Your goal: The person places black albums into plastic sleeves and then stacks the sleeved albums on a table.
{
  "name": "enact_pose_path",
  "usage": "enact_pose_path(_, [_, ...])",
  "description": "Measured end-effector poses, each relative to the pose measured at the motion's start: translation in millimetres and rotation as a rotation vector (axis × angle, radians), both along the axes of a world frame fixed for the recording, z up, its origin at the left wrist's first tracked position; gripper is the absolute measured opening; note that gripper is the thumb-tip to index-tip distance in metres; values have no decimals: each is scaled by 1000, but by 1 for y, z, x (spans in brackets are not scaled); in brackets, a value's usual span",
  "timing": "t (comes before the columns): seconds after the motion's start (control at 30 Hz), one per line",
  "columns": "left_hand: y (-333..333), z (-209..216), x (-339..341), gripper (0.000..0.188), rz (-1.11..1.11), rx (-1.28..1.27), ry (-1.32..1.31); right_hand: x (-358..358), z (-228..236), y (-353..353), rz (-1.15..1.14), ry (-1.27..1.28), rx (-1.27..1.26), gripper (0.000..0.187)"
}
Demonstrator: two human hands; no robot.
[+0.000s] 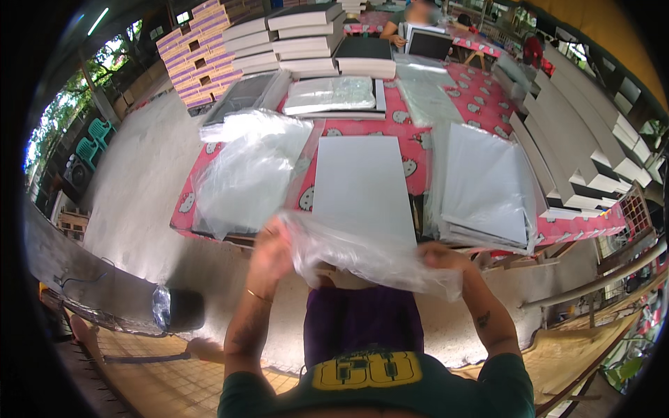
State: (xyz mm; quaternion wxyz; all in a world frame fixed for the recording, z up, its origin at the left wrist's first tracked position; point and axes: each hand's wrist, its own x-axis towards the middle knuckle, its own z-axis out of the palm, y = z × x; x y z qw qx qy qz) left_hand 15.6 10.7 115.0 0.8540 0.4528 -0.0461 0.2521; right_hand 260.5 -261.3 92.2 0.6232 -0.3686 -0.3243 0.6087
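Note:
A clear plastic bag (362, 247) is stretched between my two hands at the table's near edge. My left hand (272, 247), somewhat blurred, grips its left end. At the other end, my right hand (444, 256) is closed on the plastic. Just beyond, a flat white rectangular panel (362, 174) lies lengthwise on the table, its near end covered by the bag. I cannot tell whether the panel is inside the bag or under it. Left of it is a pile of crumpled clear bags (244, 174). To the right, several white sheets (484, 184) rest in clear plastic.
The table has a pink patterned cover (334, 127). Thick stacks of white, dark-topped panels (306, 38) stand at the back, others (578, 132) at right. Brown cartons (198, 56) are piled back left. Across the table, another person (401, 31) handles panels. A dark plastic-covered object (178, 308) is on the floor.

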Motion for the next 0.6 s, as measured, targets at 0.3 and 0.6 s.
enact_pose_path(0.3, [30,-92,-81,41,-139,102,267,-15,-52,-32,270,-272,-99,30])
enact_pose_path(0.6, [-39,-90,-2,35,695,531,754,-42,-91,12,-959,-779,-354,40])
